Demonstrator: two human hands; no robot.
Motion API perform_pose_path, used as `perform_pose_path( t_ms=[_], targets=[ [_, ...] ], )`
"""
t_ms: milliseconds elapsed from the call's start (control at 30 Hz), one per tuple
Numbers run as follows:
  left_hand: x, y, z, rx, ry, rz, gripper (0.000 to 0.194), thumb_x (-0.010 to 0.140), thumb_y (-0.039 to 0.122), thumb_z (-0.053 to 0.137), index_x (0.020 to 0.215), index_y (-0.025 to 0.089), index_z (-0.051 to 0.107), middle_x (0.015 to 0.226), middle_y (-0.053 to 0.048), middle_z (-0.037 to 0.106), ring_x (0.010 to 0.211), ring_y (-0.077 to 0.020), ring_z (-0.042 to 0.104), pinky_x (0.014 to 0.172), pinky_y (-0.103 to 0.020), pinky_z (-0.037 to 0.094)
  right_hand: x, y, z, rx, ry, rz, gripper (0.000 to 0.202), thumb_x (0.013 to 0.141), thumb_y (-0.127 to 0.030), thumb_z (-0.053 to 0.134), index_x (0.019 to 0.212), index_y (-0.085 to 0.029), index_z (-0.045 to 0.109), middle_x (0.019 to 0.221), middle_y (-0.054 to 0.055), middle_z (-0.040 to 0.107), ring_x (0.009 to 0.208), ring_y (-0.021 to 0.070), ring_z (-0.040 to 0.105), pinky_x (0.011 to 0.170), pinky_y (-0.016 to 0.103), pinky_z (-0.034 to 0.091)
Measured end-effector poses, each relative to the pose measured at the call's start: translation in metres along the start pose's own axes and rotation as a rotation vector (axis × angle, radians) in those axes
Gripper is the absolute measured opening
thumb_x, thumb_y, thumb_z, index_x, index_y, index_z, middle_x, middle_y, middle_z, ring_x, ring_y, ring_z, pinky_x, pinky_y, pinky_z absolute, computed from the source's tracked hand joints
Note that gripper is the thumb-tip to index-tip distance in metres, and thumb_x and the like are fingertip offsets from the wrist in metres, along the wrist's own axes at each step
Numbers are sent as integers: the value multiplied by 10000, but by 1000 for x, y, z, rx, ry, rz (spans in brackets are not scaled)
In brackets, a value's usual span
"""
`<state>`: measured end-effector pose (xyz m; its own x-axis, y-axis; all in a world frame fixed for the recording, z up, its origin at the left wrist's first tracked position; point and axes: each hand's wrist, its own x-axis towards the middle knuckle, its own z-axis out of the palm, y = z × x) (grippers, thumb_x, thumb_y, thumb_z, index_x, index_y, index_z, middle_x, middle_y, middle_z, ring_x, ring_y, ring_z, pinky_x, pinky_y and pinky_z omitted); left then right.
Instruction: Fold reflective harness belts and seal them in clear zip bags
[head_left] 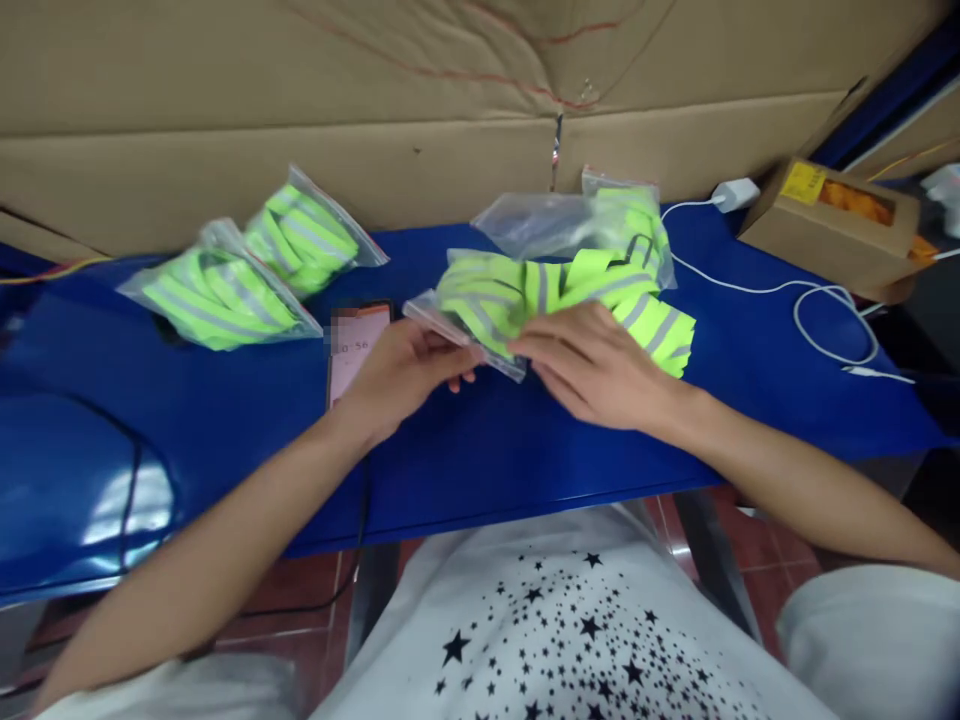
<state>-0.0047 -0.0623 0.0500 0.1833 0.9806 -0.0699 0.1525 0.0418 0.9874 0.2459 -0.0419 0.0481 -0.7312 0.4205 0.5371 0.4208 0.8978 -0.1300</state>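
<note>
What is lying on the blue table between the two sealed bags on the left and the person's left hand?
In the head view, a phone lies between the sealed bags and the left hand, on the blue table.

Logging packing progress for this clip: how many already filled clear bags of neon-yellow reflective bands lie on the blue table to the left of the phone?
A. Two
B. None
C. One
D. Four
A: two filled bags lie side by side left of the phone, one nearer and one behind it, apart from the bag that the left hand and right hand are holding.
</note>
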Motion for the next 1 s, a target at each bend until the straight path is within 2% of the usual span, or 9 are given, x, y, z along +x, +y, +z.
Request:
perform_pose_path(
  t_ms=[100,167,233,400,533,700,800,900,1000],
  targets=[
    [-14,-5,11,279,-108,98,238,867,414,772,880,177,757,792,-31,776,684,-179,712,625,-260,554,-1,-12,12,129,-28,-67,228,1053,-297,551,1237,-169,592,1145,113,724,1035,251,673,891,395,535],
    [-20,-9,15,459,-117,223,242,945,407,679,979,183,763,913,-40,805,797,-200,748,711,-274,563,-3,-13,19,156,-11,-49,205,1046,-352,579,1130,-168,607,1024,101,724,946,245,680,820,372,548],
    [-22,-13,16,583,-148,337,253,996,377,603,1011,179,761,939,-42,809,811,-193,752,730,-265,548,-5,-11,23,171,-12,-9,205,1040,-377,594,1069,-174,603,964,92,713,890,235,680,753,346,543],
    [-16,-20,12,593,-247,503,244,1030,273,533,937,169,733,812,-9,780,722,-132,733,709,-199,519,-8,-8,17,141,-20,69,250,1020,-417,642,1036,-170,612,926,62,734,747,179,680,645,297,482],
    [-15,-18,10,574,-269,514,233,1037,242,513,1025,171,734,848,-7,793,743,-116,750,712,-178,525,-8,-10,11,-4,-78,86,270,1040,-440,603,990,-177,641,802,16,735,645,167,664,580,305,391],
    [-20,-12,10,611,-270,571,169,982,252,601,953,167,744,835,-17,803,676,-125,742,663,-194,528,-7,-15,7,-20,-88,73,207,1060,-267,521,930,-178,656,764,-1,711,620,142,645,558,308,357],
    [-22,-9,12,594,-286,587,171,956,232,596,920,151,741,811,-33,792,656,-125,725,640,-196,521,-5,-13,2,-38,18,97,179,1007,-229,542,861,-184,636,687,-19,666,565,128,592,542,293,358],
    [-23,-4,14,578,-287,512,176,915,201,588,799,150,710,705,-3,736,584,-96,656,592,-185,473,-3,-7,-2,-37,190,163,155,936,-211,594,782,-200,595,604,-51,601,515,109,530,544,271,377],
    [-23,0,15,595,-160,382,197,841,165,571,646,161,600,565,41,596,515,-72,533,525,-185,382,-2,-1,-3,-47,300,193,169,915,-219,630,756,-208,575,576,-60,568,511,111,517,544,273,383]
  ],
)
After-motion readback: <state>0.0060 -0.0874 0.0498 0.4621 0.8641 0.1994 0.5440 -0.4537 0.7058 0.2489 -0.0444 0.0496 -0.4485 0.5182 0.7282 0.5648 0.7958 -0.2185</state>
